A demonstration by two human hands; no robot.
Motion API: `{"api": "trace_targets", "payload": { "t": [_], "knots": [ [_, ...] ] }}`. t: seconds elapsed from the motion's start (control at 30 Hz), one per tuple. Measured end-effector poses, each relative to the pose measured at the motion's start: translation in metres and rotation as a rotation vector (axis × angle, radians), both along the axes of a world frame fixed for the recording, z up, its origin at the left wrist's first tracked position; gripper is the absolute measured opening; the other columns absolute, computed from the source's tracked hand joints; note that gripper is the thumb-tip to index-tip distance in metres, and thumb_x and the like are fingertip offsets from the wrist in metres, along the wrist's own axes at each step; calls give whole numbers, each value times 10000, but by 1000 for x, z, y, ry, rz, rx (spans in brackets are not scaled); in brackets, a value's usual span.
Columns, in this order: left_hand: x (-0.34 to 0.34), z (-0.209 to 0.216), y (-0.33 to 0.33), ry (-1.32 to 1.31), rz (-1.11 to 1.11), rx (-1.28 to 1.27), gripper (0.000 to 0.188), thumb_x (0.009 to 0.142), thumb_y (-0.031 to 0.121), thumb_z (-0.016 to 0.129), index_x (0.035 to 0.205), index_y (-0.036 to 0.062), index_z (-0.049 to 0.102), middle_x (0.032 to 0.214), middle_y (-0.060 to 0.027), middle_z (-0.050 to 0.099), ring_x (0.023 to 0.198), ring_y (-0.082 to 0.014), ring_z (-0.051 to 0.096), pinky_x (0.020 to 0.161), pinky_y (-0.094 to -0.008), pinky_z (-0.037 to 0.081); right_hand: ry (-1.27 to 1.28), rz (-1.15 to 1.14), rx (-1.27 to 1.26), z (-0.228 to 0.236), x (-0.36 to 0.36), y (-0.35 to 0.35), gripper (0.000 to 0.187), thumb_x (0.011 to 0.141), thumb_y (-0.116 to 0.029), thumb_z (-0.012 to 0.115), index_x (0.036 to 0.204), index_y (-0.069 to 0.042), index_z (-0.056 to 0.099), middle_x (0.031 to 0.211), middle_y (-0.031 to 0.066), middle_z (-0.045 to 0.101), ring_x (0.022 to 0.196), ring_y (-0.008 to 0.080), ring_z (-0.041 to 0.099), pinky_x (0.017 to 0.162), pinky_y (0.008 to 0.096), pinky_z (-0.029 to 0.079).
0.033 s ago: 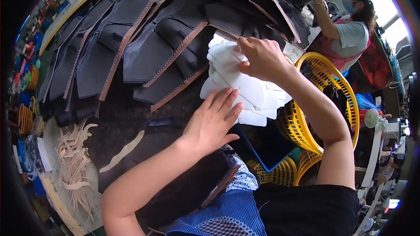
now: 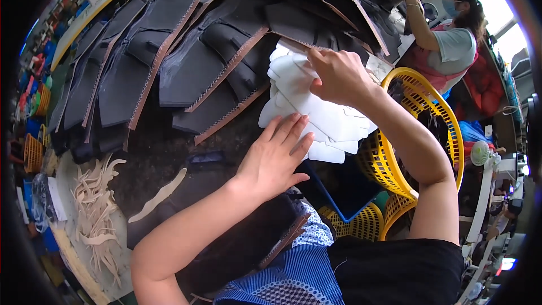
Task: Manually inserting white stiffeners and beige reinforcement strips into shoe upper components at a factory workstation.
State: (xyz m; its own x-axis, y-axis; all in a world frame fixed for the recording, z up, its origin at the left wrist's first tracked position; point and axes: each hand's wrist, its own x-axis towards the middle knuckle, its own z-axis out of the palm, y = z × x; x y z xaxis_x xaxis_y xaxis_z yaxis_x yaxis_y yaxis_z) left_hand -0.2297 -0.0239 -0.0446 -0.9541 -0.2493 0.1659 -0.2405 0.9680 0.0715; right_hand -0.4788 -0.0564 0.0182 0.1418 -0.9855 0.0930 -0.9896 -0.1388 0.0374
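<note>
A loose pile of thin white cut pieces (image 2: 299, 93) lies on the dark work surface, overlapping one another. My left hand (image 2: 268, 161) rests at the pile's near left edge, fingers spread, with the fingertips on the white pieces. At the far side of the pile, my right hand (image 2: 341, 76) bends over it with curled fingers. Its index finger is by a brown stitched edge; its other fingertips are hidden, so what they grip cannot be made out. Black panels with brown zigzag-stitched edging (image 2: 226, 68) lie overlapped in rows beyond and to the left.
A beige curved strip (image 2: 158, 196) lies left of my left forearm, near a heap of similar strips (image 2: 96, 209). Yellow baskets (image 2: 460, 135) and a blue-rimmed bin (image 2: 347, 218) stand at the right. A co-worker (image 2: 446, 45) works at the far right.
</note>
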Motion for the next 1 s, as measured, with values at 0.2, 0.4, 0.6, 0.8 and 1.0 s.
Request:
{"api": "trace_targets", "payload": {
  "t": [0.2, 0.4, 0.6, 0.8, 1.0],
  "knots": [
    [0, -1, -4, 21, 20, -24, 791, 949, 580, 664, 1527, 67, 497, 1646, -223, 379, 1540, -363, 345, 1270, -509, 269, -181, 4, -241, -10, -26, 5, 145, 827, -143, 729, 890, -25, 674, 800, 135, 737, 686, 311, 725, 645, 397, 576],
    [-7, 0, -9, 58, 17, -6, 757, 961, 590, 650, 1507, 78, 537, 1597, -199, 459, 1502, -326, 417, 1254, -487, 298, -787, -240, -620, 46, -117, 31, 162, 1021, -121, 624, 1043, -24, 753, 869, 3, 722, 764, 73, 674, 701, 240, 557],
    [-3, 47, -22, 543, 271, 793, 865, 935, 512, 788, 1554, 10, 452, 1456, -259, 589, 1370, -392, 570, 1133, -477, 457, -1088, -14, -318, 66, -54, 66, 193, 1039, -138, 615, 1093, 22, 709, 924, 22, 719, 806, 76, 689, 730, 234, 569],
    [13, 69, -38, 746, 182, 1230, 376, 1095, 354, 621, 1094, -14, 698, 959, -39, 752, 847, -71, 688, 744, -252, 559, -1410, 70, -24, 36, 20, 66, 255, 1040, -198, 710, 1147, 33, 707, 1000, 41, 743, 865, 85, 687, 788, 254, 562],
    [72, 51, -56, 1019, 607, 1690, 311, 1077, 342, 624, 1209, 79, 724, 1050, -25, 776, 909, -115, 747, 855, -289, 608, -1396, 178, -673, 44, 42, 90, 162, 1052, -63, 637, 1151, 51, 697, 1060, 137, 748, 947, 164, 715, 829, 310, 572]
  ]
}}
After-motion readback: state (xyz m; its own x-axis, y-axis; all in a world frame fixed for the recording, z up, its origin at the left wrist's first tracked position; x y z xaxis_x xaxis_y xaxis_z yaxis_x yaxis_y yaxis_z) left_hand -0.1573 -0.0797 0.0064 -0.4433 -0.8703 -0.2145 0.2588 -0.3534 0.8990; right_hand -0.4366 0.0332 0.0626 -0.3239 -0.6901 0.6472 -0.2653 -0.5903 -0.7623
